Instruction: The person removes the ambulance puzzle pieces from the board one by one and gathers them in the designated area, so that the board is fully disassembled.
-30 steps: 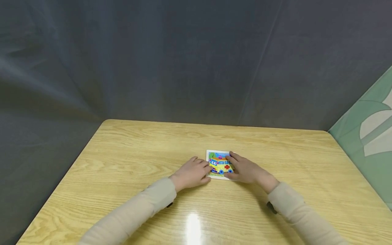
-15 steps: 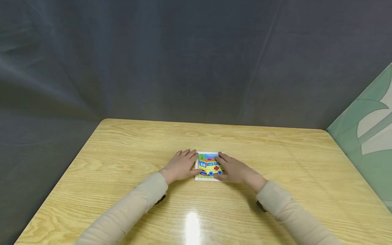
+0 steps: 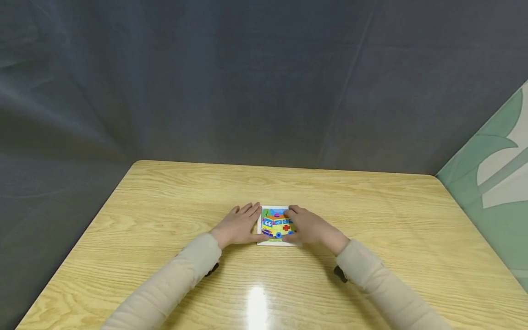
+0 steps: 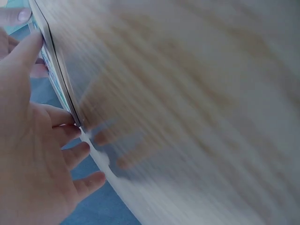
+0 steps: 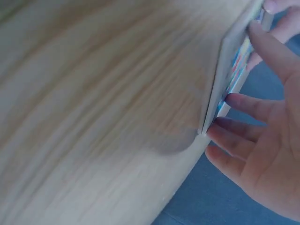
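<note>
A small square picture board [image 3: 279, 225] with a white border and a cartoon yellow ambulance lies flat on the wooden table. At its left side my left hand [image 3: 237, 228] has its fingers spread; the thumb rests on the lower left of the picture, and a fingertip touches the far left corner. My right hand [image 3: 311, 228] covers part of the right side, with thumb and fingertips on the face. In the left wrist view, the outer fingers of the left hand [image 4: 37, 159] extend past the board's edge [image 4: 61, 70]. The right wrist view has fingertips of the right hand [image 5: 267, 140] against the board's corner.
The wooden table [image 3: 185, 192] has rounded far corners. Behind it and along the left hangs a dark grey curtain [image 3: 247, 82]. A green and white leaf-patterned panel [image 3: 495, 183] stands at the right. A bright reflection [image 3: 257, 307] lies on the near tabletop.
The board has slid left and slightly nearer, with both hands moving along with it. My left hand has spread its fingers, and its thumb now lies on the picture.
</note>
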A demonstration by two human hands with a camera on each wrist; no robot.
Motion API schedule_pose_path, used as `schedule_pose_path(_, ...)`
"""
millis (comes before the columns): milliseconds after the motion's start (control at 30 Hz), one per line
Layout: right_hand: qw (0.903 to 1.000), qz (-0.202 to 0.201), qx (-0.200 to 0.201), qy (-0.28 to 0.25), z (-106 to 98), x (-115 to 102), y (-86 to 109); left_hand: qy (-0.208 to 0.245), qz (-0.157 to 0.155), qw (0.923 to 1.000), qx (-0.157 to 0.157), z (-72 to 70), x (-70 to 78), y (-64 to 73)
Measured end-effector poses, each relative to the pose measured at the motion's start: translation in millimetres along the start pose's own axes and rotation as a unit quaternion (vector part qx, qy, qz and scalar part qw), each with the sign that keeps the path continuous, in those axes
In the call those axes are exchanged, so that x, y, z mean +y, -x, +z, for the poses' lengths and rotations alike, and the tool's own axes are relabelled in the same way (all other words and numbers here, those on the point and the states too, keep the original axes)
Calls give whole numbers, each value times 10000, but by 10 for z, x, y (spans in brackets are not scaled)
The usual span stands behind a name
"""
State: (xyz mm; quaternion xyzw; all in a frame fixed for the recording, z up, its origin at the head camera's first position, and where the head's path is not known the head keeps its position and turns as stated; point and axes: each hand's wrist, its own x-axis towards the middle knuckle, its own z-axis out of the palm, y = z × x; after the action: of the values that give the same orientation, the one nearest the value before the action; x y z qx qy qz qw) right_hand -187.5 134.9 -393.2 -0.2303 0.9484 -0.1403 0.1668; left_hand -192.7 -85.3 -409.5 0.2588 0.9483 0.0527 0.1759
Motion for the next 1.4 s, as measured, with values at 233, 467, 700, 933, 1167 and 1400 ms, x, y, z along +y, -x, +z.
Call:
schedule_pose_path(233,9944,55,656,-827,-22,-78,-204,73,-22,10000,-53,-3,13,-8)
schedule_pose_path(467,9855,25,738,-1531,24,-150,-429,61,-7,10000,-18,14,-3,-10)
schedule_pose_path(700,9882,0,678,-1372,54,-215,-503,-75,99,9999,61,33,-15,-3)
schedule_pose_path(933,9914,28,707,-1103,41,-258,-513,-120,89,9999,28,39,-26,-4)
schedule_pose_path(1167,9938,26,538,-969,22,-274,-516,-65,91,9999,131,36,-26,-4)
schedule_pose_path(1400,9962,19,-80,-864,-99,-256,-493,161,107,9998,13,11,-21,-2)
